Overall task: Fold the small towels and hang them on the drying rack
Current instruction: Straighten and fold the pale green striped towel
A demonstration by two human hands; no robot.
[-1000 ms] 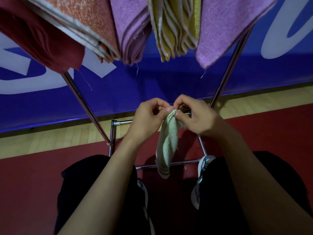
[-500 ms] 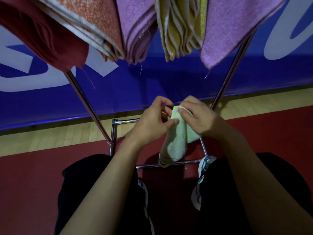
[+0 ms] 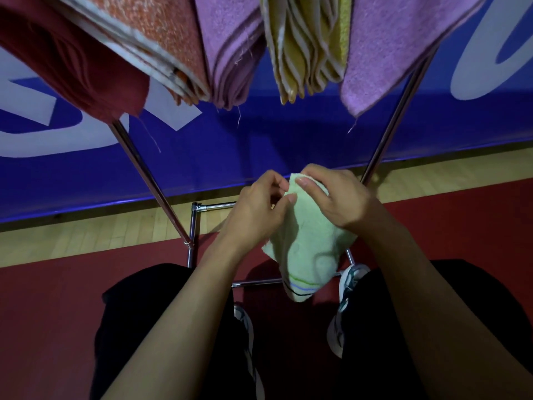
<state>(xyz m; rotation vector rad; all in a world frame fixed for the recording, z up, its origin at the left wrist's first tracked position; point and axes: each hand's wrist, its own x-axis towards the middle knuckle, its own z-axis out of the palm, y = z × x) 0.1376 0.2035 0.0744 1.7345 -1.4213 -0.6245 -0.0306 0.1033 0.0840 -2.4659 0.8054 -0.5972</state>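
A small pale green towel point(image 3: 305, 249) with thin coloured stripes near its lower end hangs in front of me, held at its top by both hands. My left hand point(image 3: 256, 212) pinches its upper left edge between thumb and fingers. My right hand point(image 3: 334, 194) grips the top from the right, fingers laid over the cloth. Above, the metal drying rack point(image 3: 150, 180) carries folded towels: dark red point(image 3: 66, 62), orange point(image 3: 155, 33), purple point(image 3: 230, 50), yellow point(image 3: 308, 47) and another purple point(image 3: 395, 50).
The rack's slanted legs and low base bars point(image 3: 213, 207) stand right before my feet point(image 3: 346, 287). Behind it runs a blue banner wall point(image 3: 288, 140). The floor is red mat point(image 3: 57, 307) with a wooden strip along the wall.
The green towel was a narrow hanging strip; it now spreads wider and sits higher between my hands. My right hand has slid over its top, and both hands rose slightly.
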